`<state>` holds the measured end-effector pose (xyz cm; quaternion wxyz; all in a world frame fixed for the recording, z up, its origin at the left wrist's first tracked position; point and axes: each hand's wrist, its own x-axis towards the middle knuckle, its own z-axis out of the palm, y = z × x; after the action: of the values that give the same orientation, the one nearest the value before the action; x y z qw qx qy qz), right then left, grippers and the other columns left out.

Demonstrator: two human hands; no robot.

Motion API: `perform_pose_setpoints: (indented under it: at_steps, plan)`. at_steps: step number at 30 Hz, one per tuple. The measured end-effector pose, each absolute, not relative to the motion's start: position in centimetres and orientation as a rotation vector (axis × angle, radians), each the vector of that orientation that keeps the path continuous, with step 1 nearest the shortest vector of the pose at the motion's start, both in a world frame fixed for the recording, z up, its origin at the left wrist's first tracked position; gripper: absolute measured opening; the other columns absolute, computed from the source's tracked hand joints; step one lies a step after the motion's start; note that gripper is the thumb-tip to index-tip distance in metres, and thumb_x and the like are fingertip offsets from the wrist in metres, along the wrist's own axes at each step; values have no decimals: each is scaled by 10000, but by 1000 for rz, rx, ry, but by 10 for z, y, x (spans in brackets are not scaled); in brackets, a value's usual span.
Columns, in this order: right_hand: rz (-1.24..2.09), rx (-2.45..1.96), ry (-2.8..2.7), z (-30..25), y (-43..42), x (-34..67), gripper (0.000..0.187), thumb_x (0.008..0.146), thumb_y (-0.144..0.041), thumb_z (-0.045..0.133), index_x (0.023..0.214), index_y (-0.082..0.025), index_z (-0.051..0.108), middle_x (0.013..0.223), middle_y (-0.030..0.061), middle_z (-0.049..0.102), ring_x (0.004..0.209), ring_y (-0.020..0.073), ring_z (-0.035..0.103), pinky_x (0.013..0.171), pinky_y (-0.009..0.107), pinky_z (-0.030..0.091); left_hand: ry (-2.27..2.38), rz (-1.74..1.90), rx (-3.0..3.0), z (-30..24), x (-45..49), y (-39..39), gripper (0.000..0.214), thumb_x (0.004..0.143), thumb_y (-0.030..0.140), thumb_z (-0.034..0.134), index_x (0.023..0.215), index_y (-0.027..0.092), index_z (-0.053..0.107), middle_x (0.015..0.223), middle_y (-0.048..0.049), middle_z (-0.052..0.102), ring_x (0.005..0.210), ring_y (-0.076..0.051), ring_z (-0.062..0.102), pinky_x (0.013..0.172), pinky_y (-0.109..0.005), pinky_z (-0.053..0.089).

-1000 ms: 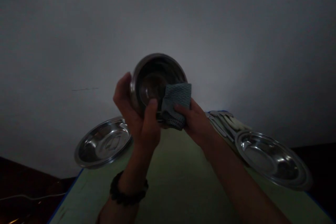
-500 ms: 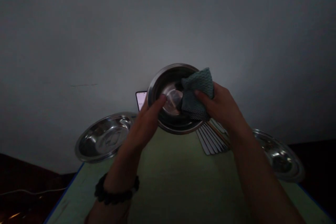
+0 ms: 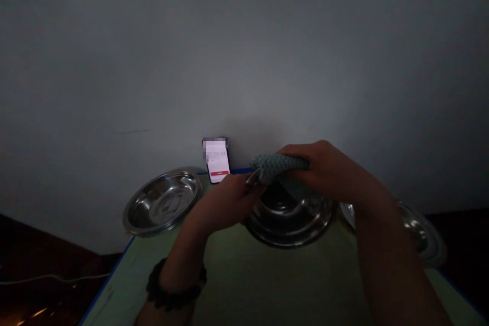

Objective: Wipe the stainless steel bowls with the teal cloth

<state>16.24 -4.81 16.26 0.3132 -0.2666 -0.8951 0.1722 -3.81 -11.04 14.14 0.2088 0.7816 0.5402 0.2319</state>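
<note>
Above the green table (image 3: 275, 285), both hands (image 3: 233, 201) are at the bowl's (image 3: 292, 229) far side.

- One head-worn view looks forward and down across the desk (image 3: 267, 285).
- It faces the wall (image 3: 244, 51) at the far side.
- The bowl (image 3: 290, 233) seems fairly near, though dimness obscures depth.

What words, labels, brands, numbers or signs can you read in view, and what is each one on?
Nothing reads clearly.
Phone: digits, too small and blurred to quote; its top is pixelated.
Red button on its screen: too small to read.
Held bowl, cloth: none visible.
</note>
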Motion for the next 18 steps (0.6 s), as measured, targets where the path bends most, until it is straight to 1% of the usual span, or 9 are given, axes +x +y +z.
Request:
perform_pose_setpoints:
  at_steps: [2,4,6,7,9,11,13,16,18]
  plan:
    - [442,-658,-2310,162,-47,158,236,777,-102,572,930,-235,694,840,-32,716,738,138,640,649,243,437,1543,699,2164,144,-44,-110,318,920,370,394,877,185,649,780,-37,672,764,-199,627,706,-327,470]
    - [437,-644,-2190,160,-42,153,202,792,-154,596,959,-226,683,870,-21,709,761,149,636,668,257,447,1571,820,2117,148,-49,-109,311,909,382,423,842,192,661,751,-27,674,735,-199,628,693,-328,475]
    - [425,-696,-1944,155,-38,145,143,798,-222,614,928,-210,672,832,-11,691,748,162,619,671,281,452,1598,1095,2032,150,-53,-107,265,887,379,476,861,194,663,797,-29,689,754,-201,633,702,-333,487]
    - [426,-730,-1784,152,-36,139,122,804,-254,612,902,-202,662,804,-6,677,737,165,606,671,292,454,1607,1281,1984,150,-54,-105,239,877,370,500,904,192,658,850,-36,695,797,-207,636,734,-342,492]
    - [468,-761,-1453,145,-35,123,129,822,-310,588,857,-195,634,774,3,646,732,168,583,678,308,456,1594,1685,1881,149,-54,-102,238,862,342,538,1025,192,626,991,-51,684,940,-221,623,851,-368,478]
    - [630,-699,-1238,139,-37,105,143,824,-334,574,869,-204,612,818,10,639,773,169,580,713,316,465,1527,1975,1786,146,-48,-99,290,853,301,565,1128,212,574,1119,-51,648,1083,-224,579,968,-377,428]
    - [920,-580,-1061,135,-40,89,163,810,-327,574,924,-214,601,902,16,654,804,166,596,731,322,482,1453,2131,1696,140,-37,-97,346,846,259,576,1188,241,525,1196,-41,612,1175,-217,532,1045,-373,375]
    - [1295,-439,-771,133,-44,75,222,774,-290,586,977,-203,589,984,32,666,783,162,625,697,321,507,1367,2212,1564,131,-15,-97,486,844,220,559,1302,268,401,1320,-48,539,1266,-209,465,1112,-379,309]
    - [1439,-445,-631,133,-47,73,227,758,-281,593,965,-188,590,960,36,671,725,156,627,643,309,509,1360,2178,1488,126,-1,-96,571,846,204,537,1366,271,310,1398,-66,474,1316,-217,416,1129,-399,287]
